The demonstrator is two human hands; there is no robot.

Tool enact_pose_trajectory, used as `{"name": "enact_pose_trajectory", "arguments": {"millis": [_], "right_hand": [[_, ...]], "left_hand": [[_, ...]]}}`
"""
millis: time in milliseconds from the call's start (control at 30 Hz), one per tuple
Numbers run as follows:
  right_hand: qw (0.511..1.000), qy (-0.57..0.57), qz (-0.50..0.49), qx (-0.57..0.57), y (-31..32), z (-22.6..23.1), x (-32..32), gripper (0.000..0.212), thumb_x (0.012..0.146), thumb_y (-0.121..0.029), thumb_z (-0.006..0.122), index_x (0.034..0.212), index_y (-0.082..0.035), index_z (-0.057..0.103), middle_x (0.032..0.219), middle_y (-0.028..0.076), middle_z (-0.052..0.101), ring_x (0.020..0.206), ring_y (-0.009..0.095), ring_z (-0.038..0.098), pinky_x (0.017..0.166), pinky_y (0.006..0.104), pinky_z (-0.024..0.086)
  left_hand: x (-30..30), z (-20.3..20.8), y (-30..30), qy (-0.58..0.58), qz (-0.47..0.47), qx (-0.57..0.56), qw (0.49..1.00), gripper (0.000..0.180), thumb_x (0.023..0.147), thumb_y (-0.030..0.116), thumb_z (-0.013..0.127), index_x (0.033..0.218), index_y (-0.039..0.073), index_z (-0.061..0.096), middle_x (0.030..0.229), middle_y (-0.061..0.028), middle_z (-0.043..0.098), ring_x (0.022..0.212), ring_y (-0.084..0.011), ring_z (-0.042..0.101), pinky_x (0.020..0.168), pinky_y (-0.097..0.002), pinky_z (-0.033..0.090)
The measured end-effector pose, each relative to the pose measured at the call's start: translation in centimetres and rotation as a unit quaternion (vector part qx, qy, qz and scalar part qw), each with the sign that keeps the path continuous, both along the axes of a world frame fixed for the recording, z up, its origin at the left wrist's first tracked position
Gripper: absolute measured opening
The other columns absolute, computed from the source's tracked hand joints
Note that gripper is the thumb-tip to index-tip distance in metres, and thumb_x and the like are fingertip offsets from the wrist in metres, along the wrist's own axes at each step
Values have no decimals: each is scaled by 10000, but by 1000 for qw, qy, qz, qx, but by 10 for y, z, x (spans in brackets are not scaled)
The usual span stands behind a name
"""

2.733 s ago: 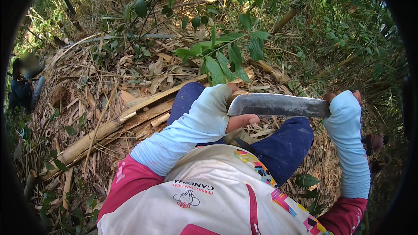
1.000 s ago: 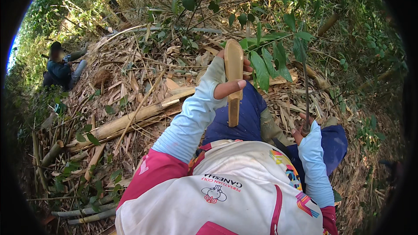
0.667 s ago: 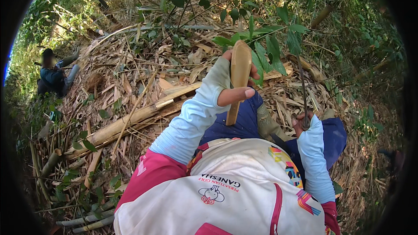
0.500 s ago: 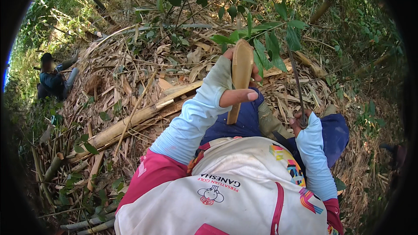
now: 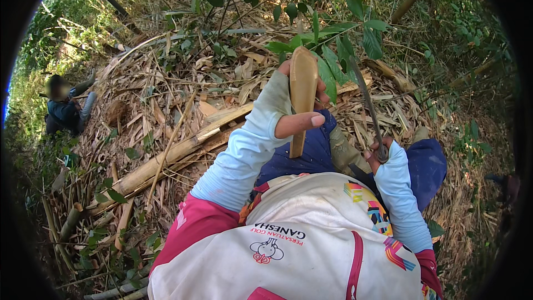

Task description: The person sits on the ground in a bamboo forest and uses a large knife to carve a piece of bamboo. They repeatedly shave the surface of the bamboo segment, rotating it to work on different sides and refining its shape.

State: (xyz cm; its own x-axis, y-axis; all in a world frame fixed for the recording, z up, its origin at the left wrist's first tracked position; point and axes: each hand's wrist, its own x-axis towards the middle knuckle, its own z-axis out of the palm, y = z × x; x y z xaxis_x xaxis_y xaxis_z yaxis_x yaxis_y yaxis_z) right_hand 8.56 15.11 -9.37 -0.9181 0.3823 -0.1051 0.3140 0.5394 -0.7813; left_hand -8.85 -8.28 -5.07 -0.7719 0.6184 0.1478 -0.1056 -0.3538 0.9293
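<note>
My left hand grips a flat, light-brown piece of wood or bamboo, held upright in front of my body. The piece is rounded to a blunt point at its top and narrows toward the bottom. My thumb lies across its near side, while the other fingers wrap behind it. Lower and to the right, my right hand is closed round the handle end of a long dark blade like a machete. That blade points up and away, leaning left, with its tip apart from the wood piece. Pale blue sleeves cover both forearms.
A split bamboo pole lies across dry leaf litter on the left. A leafy green branch hangs just beyond my left hand. Another person sits at the far left. Cut bamboo stubs stand at the lower left.
The blade in my right hand has swung left, its upper end nearer the wood piece. My left hand and the wood have shifted slightly left; both grips stay the same.
</note>
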Motion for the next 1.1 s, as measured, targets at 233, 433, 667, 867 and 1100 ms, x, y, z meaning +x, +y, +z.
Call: {"name": "enact_pose_trajectory", "arguments": {"millis": [233,433,667,867,1100], "right_hand": [[998,20,15,66,-5,7,-2,213,799,-130,744,948,-23,636,731,84,641,630,173,599,614,286,479],[974,113,78,179,-1,17,-11,248,713,-91,756,940,-55,664,774,128,643,680,286,635,631,333,499],[943,76,122,299,3,37,-22,348,636,-126,768,971,-94,680,840,112,657,783,317,632,722,383,498],[925,79,122,350,5,39,-22,362,626,-126,766,975,-100,672,855,97,651,824,303,618,773,394,466],[918,70,116,372,5,43,-20,351,637,-126,760,975,-107,665,851,90,636,821,306,609,775,406,454]], "left_hand": [[4,4,-4,-6,-10,-25,1000,1104,573,273,927,1423,13,272,1112,-92,553,1023,-223,613,873,-354,523],[4,-8,-1,78,-12,5,997,1252,443,451,976,1407,36,293,1053,-50,573,966,-147,587,823,-283,508],[2,-13,2,137,-25,-47,989,1283,440,495,961,1407,11,270,1034,-47,570,942,-133,582,817,-275,505],[8,-14,5,58,-28,-19,998,1290,448,494,961,1394,-33,260,1030,-42,564,934,-130,578,822,-273,502],[14,-6,7,77,-6,-53,996,1248,463,462,969,1390,-31,295,1013,-33,572,928,-116,577,824,-262,500]]}}
